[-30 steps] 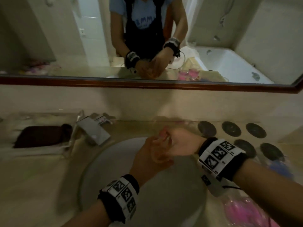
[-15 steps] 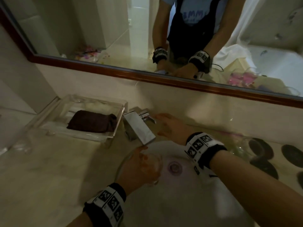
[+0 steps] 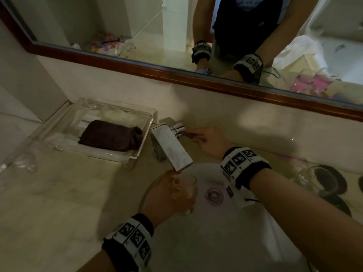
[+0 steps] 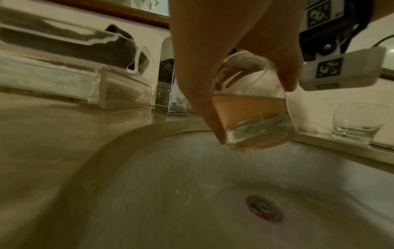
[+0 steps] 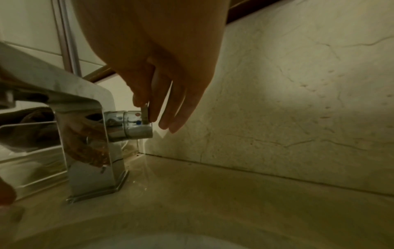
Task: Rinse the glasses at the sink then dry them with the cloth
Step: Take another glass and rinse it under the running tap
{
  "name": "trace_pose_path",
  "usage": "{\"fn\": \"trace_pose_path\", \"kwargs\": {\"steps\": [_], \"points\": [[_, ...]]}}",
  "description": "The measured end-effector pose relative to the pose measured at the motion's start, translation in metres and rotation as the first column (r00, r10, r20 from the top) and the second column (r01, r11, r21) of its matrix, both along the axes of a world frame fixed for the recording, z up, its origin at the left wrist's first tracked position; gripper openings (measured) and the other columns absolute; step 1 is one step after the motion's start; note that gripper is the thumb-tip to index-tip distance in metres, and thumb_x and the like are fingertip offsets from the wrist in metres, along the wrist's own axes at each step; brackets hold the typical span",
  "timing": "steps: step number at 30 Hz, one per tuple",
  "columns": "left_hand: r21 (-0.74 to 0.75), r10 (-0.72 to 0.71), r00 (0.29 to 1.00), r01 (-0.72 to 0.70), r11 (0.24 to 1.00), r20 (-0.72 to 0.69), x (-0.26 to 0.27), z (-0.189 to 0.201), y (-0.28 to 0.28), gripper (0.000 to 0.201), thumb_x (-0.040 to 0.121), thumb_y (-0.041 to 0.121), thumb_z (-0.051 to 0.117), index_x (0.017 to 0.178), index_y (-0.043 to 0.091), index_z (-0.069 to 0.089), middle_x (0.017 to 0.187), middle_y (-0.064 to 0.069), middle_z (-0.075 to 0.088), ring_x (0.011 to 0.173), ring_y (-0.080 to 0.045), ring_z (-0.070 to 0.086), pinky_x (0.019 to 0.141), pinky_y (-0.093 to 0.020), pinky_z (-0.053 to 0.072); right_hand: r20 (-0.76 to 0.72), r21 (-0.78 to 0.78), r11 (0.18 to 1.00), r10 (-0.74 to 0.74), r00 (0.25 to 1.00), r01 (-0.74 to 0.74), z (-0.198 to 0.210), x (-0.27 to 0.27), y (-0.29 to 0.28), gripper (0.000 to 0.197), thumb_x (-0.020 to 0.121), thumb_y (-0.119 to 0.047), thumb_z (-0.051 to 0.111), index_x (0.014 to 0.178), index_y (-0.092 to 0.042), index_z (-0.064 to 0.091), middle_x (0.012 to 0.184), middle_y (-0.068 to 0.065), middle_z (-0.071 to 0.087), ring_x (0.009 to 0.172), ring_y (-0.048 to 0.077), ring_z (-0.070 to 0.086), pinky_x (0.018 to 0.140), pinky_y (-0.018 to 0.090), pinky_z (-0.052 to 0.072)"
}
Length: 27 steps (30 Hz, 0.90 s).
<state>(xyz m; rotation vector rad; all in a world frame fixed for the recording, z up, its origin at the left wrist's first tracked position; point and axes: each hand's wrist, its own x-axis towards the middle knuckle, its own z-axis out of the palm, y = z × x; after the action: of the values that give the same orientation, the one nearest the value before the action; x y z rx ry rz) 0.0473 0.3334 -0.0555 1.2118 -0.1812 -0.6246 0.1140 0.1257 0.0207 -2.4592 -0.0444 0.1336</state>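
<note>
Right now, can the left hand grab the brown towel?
Probably not: the left hand grips a glass under the spout. Nothing blocks the way to the towel, but that hand is full.

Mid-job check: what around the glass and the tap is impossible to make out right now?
1. Mouth of the tap: the head view shows only the spout's top, and the right wrist view cuts it off at the left edge. Water flow unknown.
2. What the glass holds: in the left wrist view the left hand shows through, so the tint may be skin.
3. The lever: in the right wrist view the right hand covers most of it.
</note>
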Motion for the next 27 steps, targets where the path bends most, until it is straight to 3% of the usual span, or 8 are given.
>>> {"fn": "trace_pose_path", "kwargs": {"steps": [2, 5, 9, 13, 17, 19, 24, 27], "points": [[-0.061, -0.049, 0.957, 0.033, 0.998, -0.287, 0.006, 0.007, -0.005, 0.061, 0.098, 0.037, 0.015, 0.095, -0.001, 0.063, 0.089, -0.015, 0.068, 0.087, -0.026, 0.066, 0.091, -0.034, 0.046, -0.013, -0.008, 1.000, 0.006, 1.000, -0.006, -0.001, 0.003, -0.002, 0.037, 0.094, -0.005, 0.046, 0.125, -0.020, 0.058, 0.121, 0.009, 0.064, 0.105, 0.028, 0.060, 0.094, 0.040, 0.046], [0.002, -0.125, 0.969, 0.128, 0.992, -0.214, 0.007, 0.016, -0.019, 0.008, 0.081, 0.022, 0.065, 0.082, 0.015, 0.062, 0.069, 0.001, 0.063, 0.068, -0.011, 0.064, 0.079, -0.026, 0.049, -0.033, -0.027, 0.999, 0.017, 0.999, -0.018, -0.002, 0.006, -0.003, 0.036, 0.094, -0.007, 0.046, 0.125, -0.023, 0.058, 0.115, 0.011, 0.067, 0.098, 0.031, 0.062, 0.090, 0.043, 0.048], [0.011, -0.102, 0.912, 0.116, 0.993, -0.397, 0.013, 0.012, -0.019, 0.044, 0.056, 0.014, 0.087, 0.091, 0.017, 0.061, 0.078, 0.003, 0.064, 0.077, -0.010, 0.062, 0.077, -0.025, 0.051, 0.013, -0.134, 0.989, 0.057, 0.998, -0.054, 0.002, 0.000, -0.005, 0.039, 0.096, -0.010, 0.043, 0.131, -0.025, 0.051, 0.113, 0.013, 0.066, 0.091, 0.024, 0.060, 0.077, 0.025, 0.042], [-0.177, -0.087, 0.685, -0.062, 0.982, -0.724, 0.017, 0.001, -0.026, 0.042, 0.066, 0.009, 0.080, 0.096, 0.025, 0.057, 0.073, 0.012, 0.068, 0.068, 0.003, 0.065, 0.067, -0.013, 0.053, 0.013, -0.364, 0.908, 0.229, 0.973, -0.209, 0.003, -0.020, -0.007, 0.054, 0.092, -0.016, 0.052, 0.143, -0.021, 0.033, 0.148, 0.001, 0.036, 0.124, 0.025, 0.045, 0.100, 0.038, 0.040], [0.155, -0.029, 0.968, 0.070, 0.985, -0.250, 0.017, -0.007, -0.026, 0.039, 0.055, 0.006, 0.087, 0.089, 0.004, 0.068, 0.072, -0.004, 0.065, 0.068, -0.009, 0.067, 0.072, -0.022, 0.055, 0.011, -0.451, 0.854, 0.296, 0.955, -0.260, 0.005, -0.038, -0.015, 0.071, 0.088, -0.021, 0.059, 0.147, -0.022, 0.019, 0.156, -0.008, 0.012, 0.121, 0.023, 0.046, 0.092, 0.037, 0.046], [0.060, -0.015, 0.931, 0.039, 0.997, -0.365, 0.016, -0.011, -0.023, 0.044, 0.044, 0.009, 0.092, 0.080, 0.010, 0.068, 0.064, 0.001, 0.063, 0.060, -0.005, 0.063, 0.065, -0.017, 0.051, -0.023, -0.476, 0.832, 0.313, 0.949, -0.286, 0.006, -0.043, -0.018, 0.077, 0.088, -0.026, 0.060, 0.148, -0.023, 0.012, 0.157, -0.010, 0.001, 0.128, 0.020, 0.040, 0.093, 0.031, 0.043], [0.187, 0.238, 0.832, -0.164, 0.968, -0.501, 0.015, -0.011, -0.033, 0.079, 0.055, 0.027, 0.090, 0.123, 0.028, 0.049, 0.092, 0.046, 0.053, 0.080, 0.025, 0.052, 0.079, -0.007, 0.040, -0.038, -0.404, 0.858, 0.330, 0.943, -0.317, 0.000, -0.042, -0.019, 0.093, 0.079, -0.031, 0.070, 0.148, -0.025, 0.008, 0.151, -0.018, -0.011, 0.126, 0.020, 0.045, 0.091, 0.035, 0.049], [0.088, 0.101, 0.903, -0.071, 0.994, -0.419, 0.015, -0.014, -0.030, 0.066, 0.051, 0.022, 0.090, 0.103, 0.031, 0.050, 0.072, 0.013, 0.065, 0.063, 0.001, 0.063, 0.053, -0.013, 0.051, -0.041, -0.386, 0.870, 0.317, 0.948, -0.307, -0.002, -0.041, -0.021, 0.096, 0.077, -0.033, 0.072, 0.148, -0.027, 0.007, 0.148, -0.022, -0.013, 0.121, 0.021, 0.050, 0.089, 0.037, 0.051]]}}
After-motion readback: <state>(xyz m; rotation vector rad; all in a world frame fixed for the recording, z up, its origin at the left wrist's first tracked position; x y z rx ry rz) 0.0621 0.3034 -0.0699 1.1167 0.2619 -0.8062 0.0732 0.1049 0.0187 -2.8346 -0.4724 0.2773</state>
